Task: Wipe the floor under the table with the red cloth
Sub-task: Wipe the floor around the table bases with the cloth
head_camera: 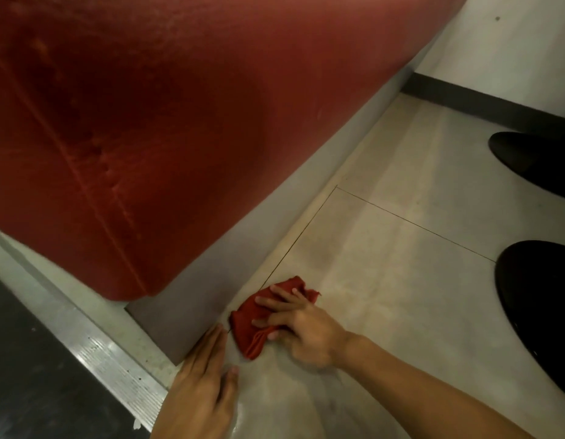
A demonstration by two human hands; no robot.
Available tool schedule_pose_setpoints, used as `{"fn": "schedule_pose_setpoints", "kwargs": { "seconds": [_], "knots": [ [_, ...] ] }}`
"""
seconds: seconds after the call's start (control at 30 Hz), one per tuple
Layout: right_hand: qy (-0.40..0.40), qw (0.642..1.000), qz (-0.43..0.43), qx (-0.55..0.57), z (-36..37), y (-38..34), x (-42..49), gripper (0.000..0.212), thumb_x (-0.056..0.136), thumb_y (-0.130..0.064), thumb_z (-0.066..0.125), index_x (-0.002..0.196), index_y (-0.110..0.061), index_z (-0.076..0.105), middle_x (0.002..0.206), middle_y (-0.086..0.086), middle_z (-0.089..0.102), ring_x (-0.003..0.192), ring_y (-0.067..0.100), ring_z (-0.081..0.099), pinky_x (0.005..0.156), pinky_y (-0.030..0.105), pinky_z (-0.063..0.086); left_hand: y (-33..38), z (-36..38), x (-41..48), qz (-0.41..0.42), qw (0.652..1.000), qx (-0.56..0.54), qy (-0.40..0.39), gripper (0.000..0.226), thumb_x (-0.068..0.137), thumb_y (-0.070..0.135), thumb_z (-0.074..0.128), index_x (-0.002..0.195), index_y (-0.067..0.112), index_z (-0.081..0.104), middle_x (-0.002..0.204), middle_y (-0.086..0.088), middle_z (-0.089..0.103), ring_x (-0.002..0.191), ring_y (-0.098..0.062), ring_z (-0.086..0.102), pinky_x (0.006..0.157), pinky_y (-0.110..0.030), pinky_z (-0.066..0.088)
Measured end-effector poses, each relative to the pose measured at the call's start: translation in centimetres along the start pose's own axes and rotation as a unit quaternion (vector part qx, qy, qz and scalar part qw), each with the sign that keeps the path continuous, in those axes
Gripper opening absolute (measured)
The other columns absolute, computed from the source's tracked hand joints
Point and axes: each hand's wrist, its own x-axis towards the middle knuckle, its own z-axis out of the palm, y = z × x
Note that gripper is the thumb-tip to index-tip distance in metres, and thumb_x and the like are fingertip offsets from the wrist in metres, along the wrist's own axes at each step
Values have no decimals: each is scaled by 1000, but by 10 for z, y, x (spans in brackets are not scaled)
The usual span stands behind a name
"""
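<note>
The red cloth [250, 324] lies crumpled on the pale tiled floor [385, 248], close to the grey base of a red seat. My right hand [301, 327] lies on top of the cloth with spread, straight fingers pressing it to the floor. My left hand [202, 384] rests flat on the floor beside the corner of the grey base, fingers straight and together, holding nothing. No table is visible in the head view.
A big red upholstered seat [142, 122] on a grey plinth [243, 242] fills the upper left. A metal strip [94, 346] and dark flooring lie at the lower left. Two black rounded objects [541, 312] stand at the right edge. A white wall with dark skirting [484, 103] runs behind.
</note>
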Motion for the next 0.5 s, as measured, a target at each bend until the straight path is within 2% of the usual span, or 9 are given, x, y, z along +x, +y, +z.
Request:
{"fn": "schedule_pose_setpoints", "kwargs": {
  "seconds": [0.07, 0.13, 0.2, 0.27, 0.37, 0.4, 0.47, 0.5],
  "knots": [
    [-12, 1000, -7, 2, -11, 10, 4, 35, 97, -32, 50, 132, -34, 55, 154, -14, 32, 148, 8, 5, 120, 36, -1, 2, -2, 1, 3, 1000, 6, 5, 63, 76, 35, 42, 112, -13, 63, 119, -26, 62, 106, -45, 61, 108, -9, 7],
    [-8, 1000, 13, 3, -23, 20, 11, 35, 97, -29, 52, 131, -32, 57, 154, -12, 33, 148, 10, 8, 120, 35, 2, 2, -3, 2, 14, 1000, 10, 7, 62, 74, 34, 43, 108, -14, 65, 115, -27, 63, 109, -37, 61, 108, -9, 7],
    [18, 997, 67, 18, -37, 35, 17, 34, 96, -27, 55, 130, -30, 59, 154, -10, 34, 147, 13, 12, 121, 38, 6, 1, -3, 2, 23, 1000, 9, -1, 62, 74, 35, 43, 108, -12, 65, 116, -26, 63, 117, -28, 46, 109, -9, 7],
    [49, 990, 126, 28, -51, 53, 21, 33, 95, -26, 56, 128, -27, 61, 153, -8, 36, 147, 15, 15, 120, 40, 9, -1, -3, 3, 35, 999, -4, -11, 64, 80, 40, 42, 110, -11, 65, 118, -25, 63, 116, -22, 41, 109, -9, 7],
    [97, 974, 202, 38, -68, 78, 18, 31, 96, -24, 56, 126, -22, 62, 152, -5, 37, 146, 18, 17, 120, 45, 9, -4, 0, 6, 69, 997, -15, -7, 81, 96, 54, 21, 106, -13, 65, 119, -26, 62, 121, -18, 41, 110, -6, 6],
    [113, 967, 223, 48, -72, 85, 15, 30, 96, -23, 57, 125, -21, 63, 152, -4, 38, 146, 19, 18, 119, 46, 10, -6, 1, 7, 87, 996, -18, 3, 84, 97, 54, 17, 105, -13, 65, 126, -22, 59, 129, -10, 37, 110, -7, 7],
    [140, 952, 264, 67, -80, 101, 7, 31, 96, -23, 56, 127, -21, 62, 152, -3, 38, 146, 19, 18, 119, 47, 9, -7, 1, 12, 117, 993, -22, 26, 82, 97, 53, 16, 105, -13, 64, 148, -4, 42, 141, 6, 14, 111, -11, 11],
    [154, 942, 288, 76, -83, 109, 2, 32, 96, -24, 56, 127, -21, 61, 152, -4, 37, 146, 19, 18, 120, 46, 9, -6, 1, 14, 128, 991, -19, 28, 82, 97, 52, 16, 103, -14, 64, 146, -5, 43, 141, 9, 7, 111, -13, 11]
  ]
}}
